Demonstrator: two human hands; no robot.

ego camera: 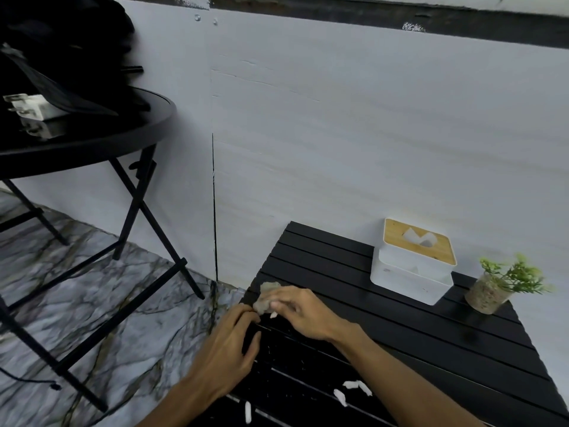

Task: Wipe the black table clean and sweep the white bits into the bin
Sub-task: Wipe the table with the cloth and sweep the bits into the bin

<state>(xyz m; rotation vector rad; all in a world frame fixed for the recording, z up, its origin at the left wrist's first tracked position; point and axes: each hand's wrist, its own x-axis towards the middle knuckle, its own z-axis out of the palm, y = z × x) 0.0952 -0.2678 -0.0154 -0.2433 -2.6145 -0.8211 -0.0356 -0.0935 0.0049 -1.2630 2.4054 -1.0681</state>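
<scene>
Mid-sweep, by the look of it: gathering white bits at the left edge of the table, wiping not finished. Right hand pressing a crumpled greyish cloth onto the slats near the far left corner, fingers curled and close together over it, thumb tucked beneath. One small bit showing just under those fingers, touching or nearly so (too blurred to settle which). Left hand set at the table's edge just beside the right, fingers bent and loosely together, cupped as if to catch what gets pushed off; holding nothing that can be made out, though the palm side is hidden.

More bits lying near the front of the table, well apart from both hands, with one more at the front left edge. Fine white specks scattered on the slats between.

No bin in view. Next move, probably: draw the cloth toward the cupped left hand, drop the catch wherever the bin stands, then come back for the front cluster. Slat gaps likely to trap small pieces, so strokes along the slats rather than across. Tissue box and plant at the far right, clear of the work.
</scene>
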